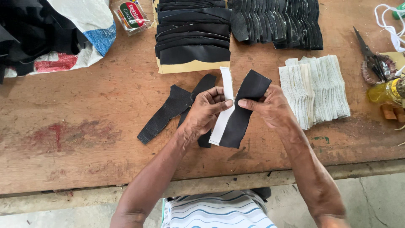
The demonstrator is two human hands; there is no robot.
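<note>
My left hand (pixel 206 112) and my right hand (pixel 270 105) meet above the wooden table (pixel 84 135). Between them they hold a white strip (pixel 227 84) and a black leather piece (pixel 247 107) side by side, thumbs pinching near the middle. The left hand grips the white strip's edge and the right hand grips the black piece. Two more black leather strips (pixel 166 114) lie flat on the table just left of my left hand, partly hidden under it.
Black cut pieces are stacked on tan card (pixel 192 36) and fanned in a row (pixel 278 23) at the back. A stack of white strips (pixel 316 88) lies right of my hands. Scissors (pixel 367 52), a yellow bottle (pixel 386 93), a woven sack (pixel 71 38) and a snack packet (pixel 131 14) sit around.
</note>
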